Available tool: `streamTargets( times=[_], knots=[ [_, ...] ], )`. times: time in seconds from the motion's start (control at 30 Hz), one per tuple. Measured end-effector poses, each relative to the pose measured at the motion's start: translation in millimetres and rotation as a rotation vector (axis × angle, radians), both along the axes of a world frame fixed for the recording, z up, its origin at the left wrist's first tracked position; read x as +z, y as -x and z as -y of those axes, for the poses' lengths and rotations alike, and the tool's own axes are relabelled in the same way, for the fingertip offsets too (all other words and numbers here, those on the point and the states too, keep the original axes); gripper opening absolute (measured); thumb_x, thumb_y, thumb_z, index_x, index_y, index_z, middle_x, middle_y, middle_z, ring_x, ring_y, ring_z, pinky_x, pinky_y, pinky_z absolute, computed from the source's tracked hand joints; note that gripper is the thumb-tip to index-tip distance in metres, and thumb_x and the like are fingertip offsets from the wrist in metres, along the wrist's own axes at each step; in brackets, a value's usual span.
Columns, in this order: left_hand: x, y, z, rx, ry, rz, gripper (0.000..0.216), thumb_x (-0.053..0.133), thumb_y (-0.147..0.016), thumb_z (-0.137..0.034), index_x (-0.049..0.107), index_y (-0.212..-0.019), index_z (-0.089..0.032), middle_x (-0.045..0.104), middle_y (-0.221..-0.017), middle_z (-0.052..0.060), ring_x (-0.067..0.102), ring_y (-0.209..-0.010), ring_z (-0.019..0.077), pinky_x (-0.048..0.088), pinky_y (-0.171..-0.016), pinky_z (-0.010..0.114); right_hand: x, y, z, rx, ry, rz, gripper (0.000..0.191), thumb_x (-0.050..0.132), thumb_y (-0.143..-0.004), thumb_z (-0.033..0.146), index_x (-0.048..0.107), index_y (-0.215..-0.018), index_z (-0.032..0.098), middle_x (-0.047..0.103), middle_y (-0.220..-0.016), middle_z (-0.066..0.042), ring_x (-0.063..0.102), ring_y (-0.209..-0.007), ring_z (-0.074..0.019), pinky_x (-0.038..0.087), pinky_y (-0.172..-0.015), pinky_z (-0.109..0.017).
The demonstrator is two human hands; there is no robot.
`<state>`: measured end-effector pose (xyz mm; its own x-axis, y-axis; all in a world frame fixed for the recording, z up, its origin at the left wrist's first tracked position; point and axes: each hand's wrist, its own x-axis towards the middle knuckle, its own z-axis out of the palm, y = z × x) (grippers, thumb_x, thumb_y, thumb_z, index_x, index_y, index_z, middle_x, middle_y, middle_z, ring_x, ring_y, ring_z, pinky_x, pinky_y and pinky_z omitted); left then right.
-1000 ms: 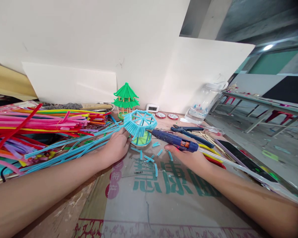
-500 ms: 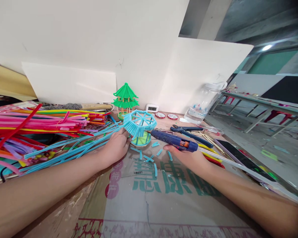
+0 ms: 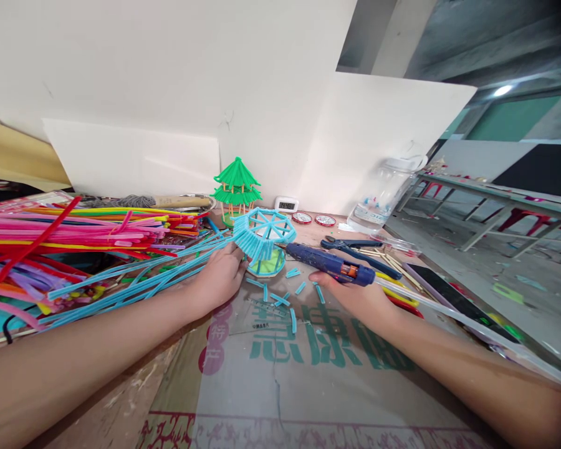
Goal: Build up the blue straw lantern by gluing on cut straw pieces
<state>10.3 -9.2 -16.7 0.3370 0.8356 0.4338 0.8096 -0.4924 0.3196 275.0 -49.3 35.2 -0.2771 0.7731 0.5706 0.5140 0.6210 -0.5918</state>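
Observation:
A small pavilion model (image 3: 264, 233) has a light-blue pipe-cleaner roof with an open, spoked top and a green base below. My left hand (image 3: 223, 274) is closed on its left side, the fingertips partly hidden behind the roof. In my right hand (image 3: 350, 292) is a dark-blue hot glue gun (image 3: 330, 262), its nozzle pointing left at the roof's lower right edge; whether it touches I cannot tell. Several short cut pieces of blue pipe cleaner (image 3: 280, 299) lie below the model, around a clear ruler (image 3: 262, 312).
Long blue pipe cleaners (image 3: 135, 274) and a multicoloured heap (image 3: 75, 234) lie at left. Behind stand a green pavilion (image 3: 237, 184), a digital timer (image 3: 287, 204) and a water bottle (image 3: 378, 193). Dark-blue pliers (image 3: 364, 252) and a phone (image 3: 458, 299) lie at right.
Almost nothing differs. The model and glue gun sit very slightly further right in the picture; both hands keep their grip.

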Motion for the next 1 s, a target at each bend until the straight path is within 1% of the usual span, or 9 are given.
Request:
streamTargets(
  times=[0.07, 0.2, 0.27, 0.37, 0.43, 0.53, 0.63, 0.8, 1.0],
  knots=[
    [0.0, -0.1, 0.3, 0.000, -0.001, 0.009, 0.024, 0.043, -0.095, -0.027, 0.063, -0.105, -0.016, 0.061, -0.113, 0.014, 0.057, -0.110, 0.0282, 0.043, -0.105, 0.047, 0.3, 0.2, 0.2, -0.004, 0.012, -0.008, 0.010, 0.070, -0.081, 0.033, 0.064, -0.086, 0.026, 0.074, -0.086, 0.001, 0.070, -0.080, -0.0210, 0.058, -0.076, -0.033],
    [0.7, 0.5, 0.4, 0.005, 0.012, 0.004, 0.023, 0.044, -0.095, -0.028, 0.064, -0.099, -0.017, 0.061, -0.106, 0.014, 0.058, -0.103, 0.0278, 0.044, -0.103, 0.048, -1.4, -1.6, -0.7, -0.027, 0.006, 0.025, 0.011, 0.070, -0.082, 0.036, 0.065, -0.084, 0.026, 0.072, -0.078, 0.001, 0.067, -0.072, -0.0197, 0.056, -0.065, -0.031],
    [0.9, 1.0, 0.3, 0.001, 0.005, 0.001, 0.023, 0.044, -0.095, -0.028, 0.063, -0.097, -0.017, 0.061, -0.103, 0.013, 0.058, -0.101, 0.0273, 0.044, -0.102, 0.048, -2.1, -2.1, -1.2, -0.038, -0.009, 0.023, 0.011, 0.068, -0.083, 0.037, 0.065, -0.085, 0.026, 0.071, -0.078, 0.001, 0.066, -0.070, -0.0196, 0.054, -0.062, -0.031],
    [0.9, 1.3, 0.2, -0.004, -0.009, -0.012, 0.023, 0.043, -0.095, -0.028, 0.063, -0.096, -0.017, 0.061, -0.101, 0.013, 0.058, -0.100, 0.0272, 0.045, -0.102, 0.048, -2.6, -2.6, -1.7, -0.047, -0.040, 0.020, 0.013, 0.068, -0.082, 0.037, 0.066, -0.088, 0.026, 0.072, -0.082, 0.000, 0.067, -0.075, -0.0201, 0.055, -0.066, -0.032],
    [1.1, 1.2, 0.1, 0.001, -0.001, -0.027, 0.024, 0.042, -0.095, -0.028, 0.063, -0.096, -0.016, 0.061, -0.103, 0.014, 0.058, -0.101, 0.0276, 0.045, -0.101, 0.049, -3.2, -3.1, -2.2, -0.051, -0.057, 0.042, 0.014, 0.068, -0.082, 0.038, 0.065, -0.084, 0.025, 0.071, -0.081, 0.000, 0.067, -0.075, -0.0200, 0.055, -0.068, -0.032],
    [1.4, 0.8, 0.1, 0.007, 0.012, -0.039, 0.025, 0.041, -0.096, -0.028, 0.063, -0.097, -0.015, 0.061, -0.106, 0.015, 0.057, -0.103, 0.0284, 0.045, -0.102, 0.049, -4.1, -4.3, -2.7, -0.057, -0.063, 0.076, 0.017, 0.067, -0.084, 0.040, 0.061, -0.077, 0.025, 0.068, -0.075, 0.001, 0.064, -0.071, -0.0188, 0.053, -0.067, -0.031],
    [1.4, 0.5, 0.0, 0.003, 0.011, -0.020, 0.023, 0.043, -0.095, -0.027, 0.063, -0.099, -0.016, 0.061, -0.107, 0.015, 0.057, -0.106, 0.0284, 0.045, -0.102, 0.048, -4.2, -4.6, -2.0, -0.065, -0.047, 0.080, 0.019, 0.067, -0.083, 0.041, 0.060, -0.075, 0.025, 0.067, -0.073, 0.001, 0.064, -0.070, -0.0190, 0.052, -0.066, -0.031],
    [0.4, 0.9, -0.3, 0.001, 0.012, 0.002, 0.021, 0.044, -0.095, -0.027, 0.062, -0.098, -0.018, 0.062, -0.109, 0.013, 0.057, -0.107, 0.0268, 0.043, -0.105, 0.046, -4.2, -3.7, -0.7, -0.059, -0.008, 0.068, 0.017, 0.067, -0.082, 0.040, 0.062, -0.077, 0.025, 0.070, -0.076, 0.001, 0.066, -0.073, -0.0206, 0.053, -0.067, -0.031],
    [0.5, 1.6, -0.3, -0.015, 0.002, -0.013, 0.022, 0.042, -0.096, -0.027, 0.062, -0.097, -0.017, 0.062, -0.113, 0.014, 0.055, -0.116, 0.0280, 0.043, -0.105, 0.047, -6.5, -5.2, -3.0, -0.087, -0.024, 0.090, 0.021, 0.067, -0.081, 0.042, 0.059, -0.071, 0.026, 0.065, -0.066, 0.001, 0.063, -0.066, -0.0202, 0.051, -0.059, -0.031]
  ],
)
